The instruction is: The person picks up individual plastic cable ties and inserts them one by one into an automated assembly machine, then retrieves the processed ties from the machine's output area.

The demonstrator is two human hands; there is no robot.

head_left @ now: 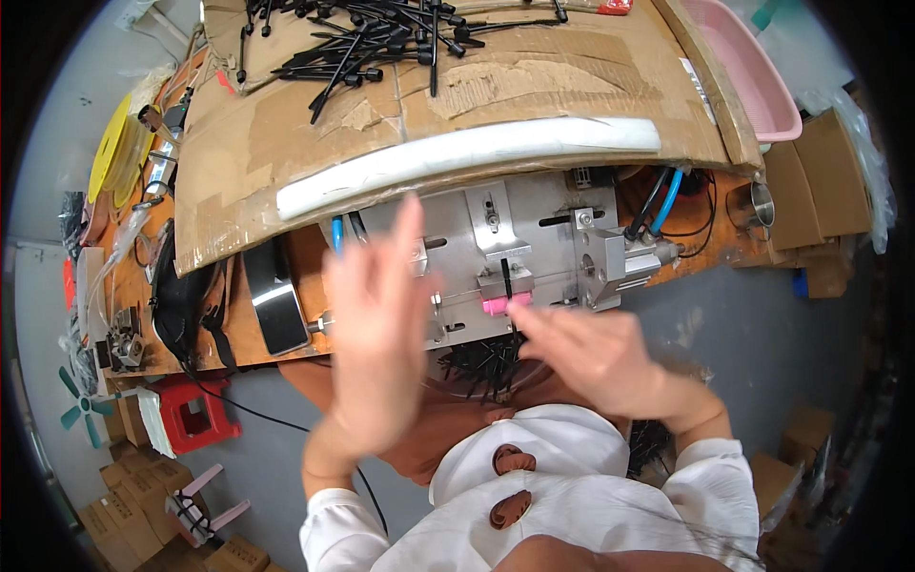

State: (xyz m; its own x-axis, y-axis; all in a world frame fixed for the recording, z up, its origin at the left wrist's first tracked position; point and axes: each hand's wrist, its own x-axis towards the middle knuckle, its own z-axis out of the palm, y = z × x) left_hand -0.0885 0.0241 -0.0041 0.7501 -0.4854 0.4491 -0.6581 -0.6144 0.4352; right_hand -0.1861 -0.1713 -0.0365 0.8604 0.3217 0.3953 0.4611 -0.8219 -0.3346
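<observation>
My right hand (596, 357) is closed, its fingertips pinched on a thin black plastic stick (507, 276) at the front of the metal fixture (548, 253). The stick lies across a small pink block (498, 305) at the fixture's front edge. My left hand (376, 334) is raised over the fixture's left side, blurred by motion. Its fingers are stretched out, one pointing away from me, and nothing shows in them. Below the fixture, at my lap, sits a bunch of similar black sticks (481, 370), partly hidden by my right hand.
A cardboard sheet (572, 57) covers the fixture's far side, bearing a pile of black sticks with knobbed ends (381, 43) and a white padded strip (467, 157). A phone (276, 305) lies left. Blue hoses (670, 202) and a metal cup (753, 205) are right. A red stool (195, 415) stands lower left.
</observation>
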